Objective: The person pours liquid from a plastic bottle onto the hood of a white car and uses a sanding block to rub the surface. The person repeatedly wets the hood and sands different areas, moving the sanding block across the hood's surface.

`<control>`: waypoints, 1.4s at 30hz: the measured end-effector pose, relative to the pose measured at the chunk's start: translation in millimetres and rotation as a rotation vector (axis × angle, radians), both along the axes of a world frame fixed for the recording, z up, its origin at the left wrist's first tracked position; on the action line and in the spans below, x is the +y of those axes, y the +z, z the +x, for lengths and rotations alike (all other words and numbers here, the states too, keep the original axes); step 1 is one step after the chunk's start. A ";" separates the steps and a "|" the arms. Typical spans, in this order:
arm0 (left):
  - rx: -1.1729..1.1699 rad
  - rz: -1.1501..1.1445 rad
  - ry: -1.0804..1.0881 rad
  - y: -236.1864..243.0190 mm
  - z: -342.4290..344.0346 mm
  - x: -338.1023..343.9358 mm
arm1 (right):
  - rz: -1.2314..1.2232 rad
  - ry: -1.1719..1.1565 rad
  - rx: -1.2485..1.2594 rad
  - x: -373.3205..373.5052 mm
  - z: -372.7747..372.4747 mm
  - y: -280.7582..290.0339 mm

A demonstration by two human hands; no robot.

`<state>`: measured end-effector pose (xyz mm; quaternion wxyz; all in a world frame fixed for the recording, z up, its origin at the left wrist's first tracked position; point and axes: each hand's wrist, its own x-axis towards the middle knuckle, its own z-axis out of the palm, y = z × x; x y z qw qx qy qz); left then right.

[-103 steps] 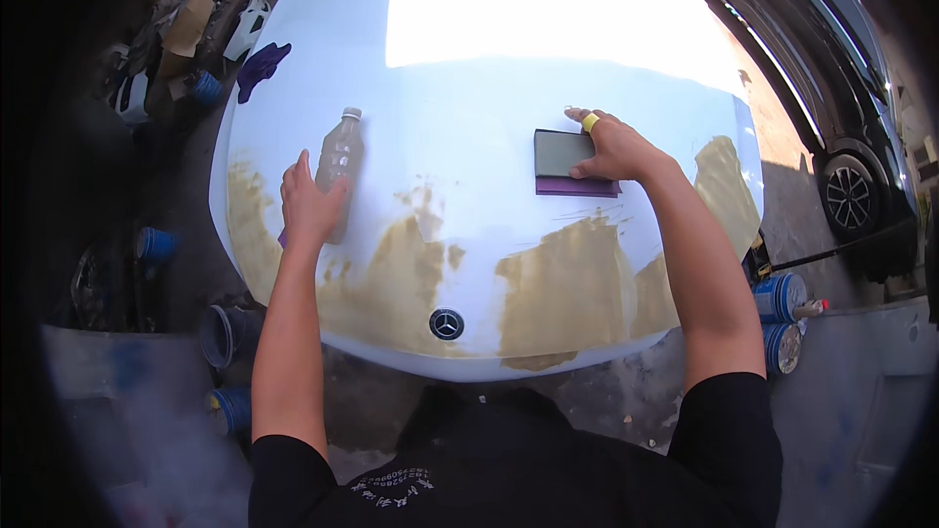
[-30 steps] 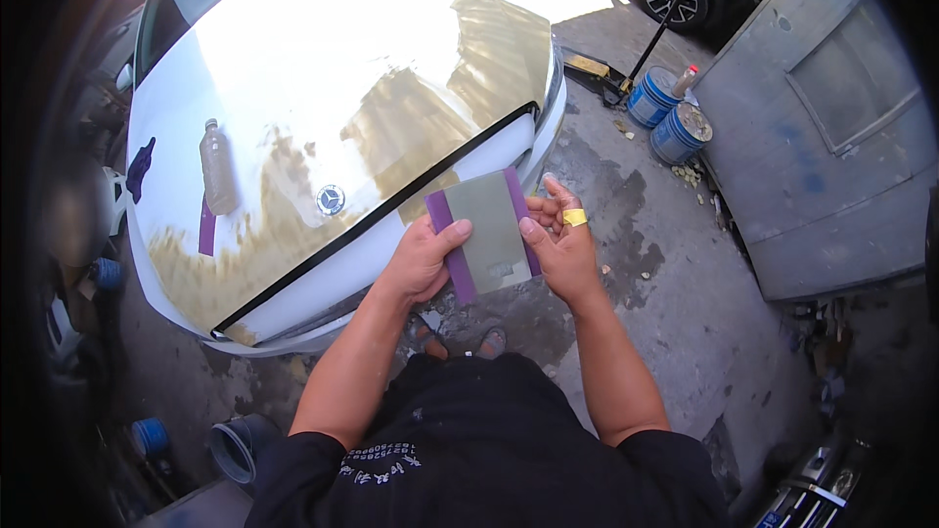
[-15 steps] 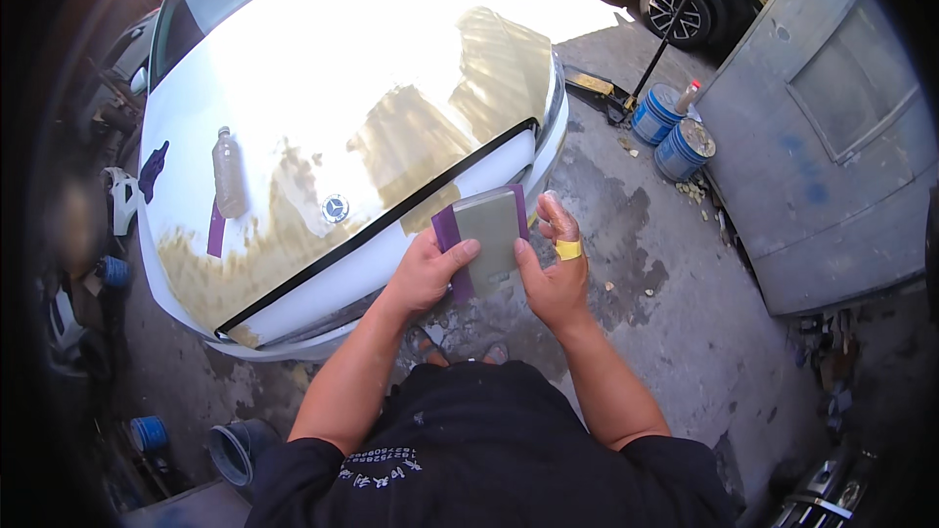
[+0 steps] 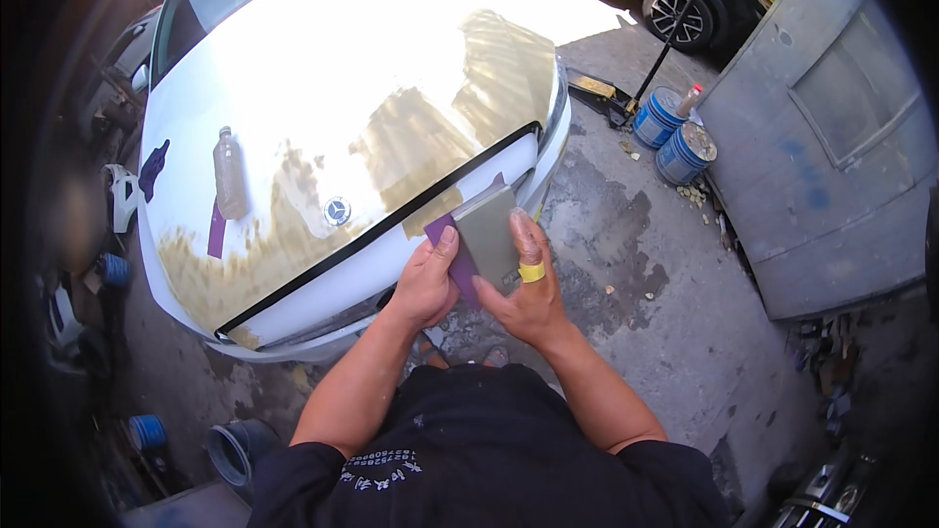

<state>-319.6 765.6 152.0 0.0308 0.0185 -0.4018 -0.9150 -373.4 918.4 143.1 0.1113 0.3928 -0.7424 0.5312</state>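
Both my hands are in front of the white car's nose, around a flat grey sanding block point(image 4: 489, 235) with purple sandpaper point(image 4: 456, 260) wrapped at its edges. My left hand point(image 4: 426, 279) pinches the sandpaper along the block's left side, thumb on top. My right hand point(image 4: 533, 298), with yellow tape on a finger, grips the block's right side, its thumb at the lower edge of the paper. The fingers beneath are hidden. Beyond lies the car's bonnet point(image 4: 391, 152), white with sanded tan patches and a round badge point(image 4: 336, 211).
On the bonnet lie a cloudy plastic bottle point(image 4: 229, 176), a purple strip point(image 4: 216, 233) and a dark purple scrap point(image 4: 153, 171). Blue paint buckets point(image 4: 684, 154) and a floor jack point(image 4: 604, 93) stand right, by a grey metal panel point(image 4: 831, 156). A bucket point(image 4: 233, 455) stands lower left.
My right hand has moved left, its fingers now curled onto the block's right side. The block has tilted, and the sandpaper's right flap no longer shows along that side.
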 end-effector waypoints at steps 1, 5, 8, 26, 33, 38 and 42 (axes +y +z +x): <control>0.004 -0.006 -0.007 0.5 0.0 -1.5 | -0.003 0.002 0.002 -0.8 0.0 1.0; 0.005 0.014 0.023 3.2 0.3 -0.2 | 0.011 -0.012 0.058 -2.4 -0.2 3.9; 0.013 0.014 0.039 -1.7 1.4 -2.9 | 0.029 -0.019 0.118 -4.7 -0.7 7.3; 0.004 -0.228 0.059 1.8 6.4 -8.7 | 0.075 -0.015 0.125 -9.1 6.3 8.6; -0.017 -0.150 0.035 9.1 12.2 -17.5 | -0.153 0.154 -0.589 6.4 -19.6 13.5; -0.035 -0.154 0.012 1.7 7.3 -17.6 | -0.229 0.288 -0.792 5.6 -20.5 9.2; -0.107 -0.323 0.069 -9.0 5.1 -16.5 | -0.103 0.112 -0.423 -1.5 -7.9 0.5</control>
